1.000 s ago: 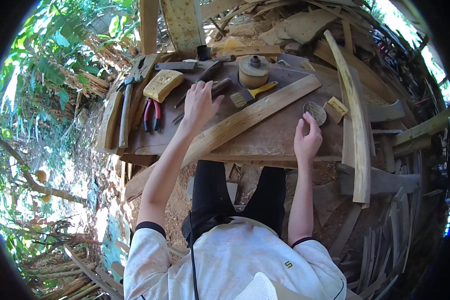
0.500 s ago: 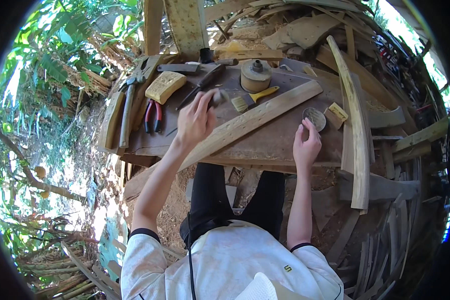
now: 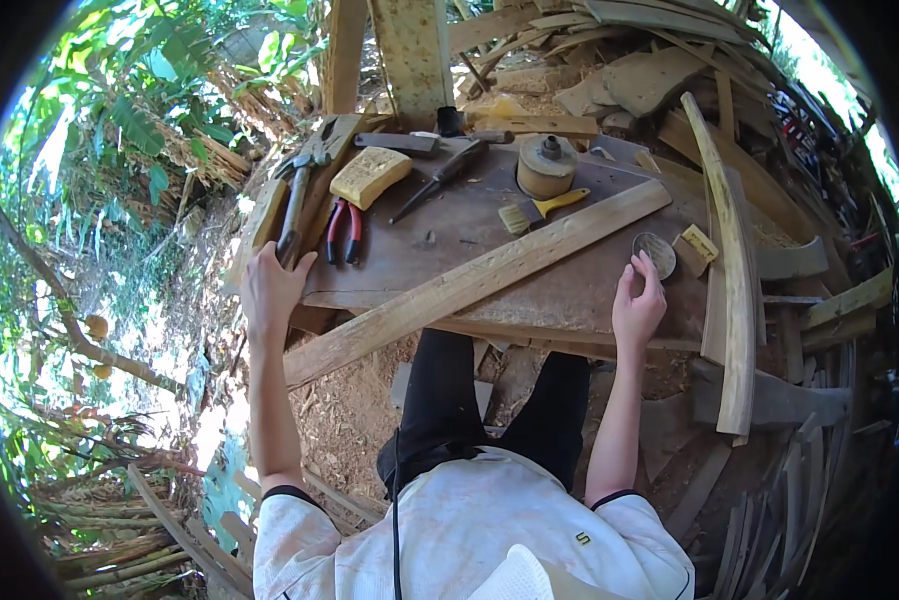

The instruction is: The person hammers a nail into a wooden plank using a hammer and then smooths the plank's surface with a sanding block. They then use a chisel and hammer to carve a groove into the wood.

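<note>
My left hand [image 3: 274, 290] is at the table's left edge, thumb and fingers closed around the lower end of a hammer [image 3: 295, 205]; the palm hides the handle's tip. Its metal head points away from me. Right of it lie red-handled pliers [image 3: 345, 232] and a yellowish wood block [image 3: 371, 177]. My right hand [image 3: 640, 308] is at the right, fingers loosely bent, thumb apart from them. Its fingertips touch or nearly touch the near rim of a small round tin [image 3: 655, 256] with greyish content. A long wooden plank [image 3: 490, 275] lies slantwise between my hands, its near end overhanging the edge.
A pointed dark-handled tool [image 3: 440, 180], a yellow-handled brush [image 3: 542, 210] and a round capped container [image 3: 547, 167] stand or lie behind the plank. A small wood block [image 3: 697, 248] sits beside the tin. One long curved strip [image 3: 730, 300] borders the right side. Scrap wood surrounds the table.
My left hand has moved left from above the table's middle to the hammer handle. The small blurred thing at its fingers no longer shows there. My right hand stays by the tin.
</note>
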`<state>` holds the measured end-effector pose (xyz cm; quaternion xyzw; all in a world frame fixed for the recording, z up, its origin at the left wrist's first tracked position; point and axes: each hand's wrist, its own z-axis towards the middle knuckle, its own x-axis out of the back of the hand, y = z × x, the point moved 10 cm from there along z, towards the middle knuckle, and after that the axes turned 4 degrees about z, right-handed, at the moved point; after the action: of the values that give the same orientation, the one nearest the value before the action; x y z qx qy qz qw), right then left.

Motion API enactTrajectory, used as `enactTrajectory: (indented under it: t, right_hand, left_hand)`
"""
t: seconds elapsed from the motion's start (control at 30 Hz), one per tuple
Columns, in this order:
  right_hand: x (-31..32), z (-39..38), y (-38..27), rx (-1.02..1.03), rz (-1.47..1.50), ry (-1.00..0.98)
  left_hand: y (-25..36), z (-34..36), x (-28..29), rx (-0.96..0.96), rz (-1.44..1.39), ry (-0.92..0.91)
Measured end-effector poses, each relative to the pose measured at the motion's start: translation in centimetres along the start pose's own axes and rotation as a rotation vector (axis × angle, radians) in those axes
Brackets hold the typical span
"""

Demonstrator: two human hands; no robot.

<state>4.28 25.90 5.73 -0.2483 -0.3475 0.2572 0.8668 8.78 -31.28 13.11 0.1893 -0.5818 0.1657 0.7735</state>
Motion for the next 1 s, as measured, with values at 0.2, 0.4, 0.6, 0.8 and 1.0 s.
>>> enactTrajectory:
  t: [0.2,0.4,0.6,0.8,1.0]
  right_hand:
    - [0.4,0.1,0.2,0.010,-0.002,0.039]
    - [0.4,0.1,-0.2,0.012,0.024,0.063]
    - [0.9,0.0,0.4,0.006,0.026,0.085]
    - [0.7,0.0,0.3,0.000,0.010,0.087]
    - [1.8,0.0,0.1,0.050,0.025,0.156]
  left_hand:
    - [-3.2,3.3,-4.4,0.029,0.051,-0.121]
    - [-3.5,3.6,-4.9,-0.024,0.086,-0.040]
    - [-1.3,3.6,-2.3,-0.045,0.053,0.025]
    - [-1.9,3.3,-0.2,-0.044,-0.101,0.042]
    - [2.2,-0.8,4.7,-0.171,-0.463,0.117]
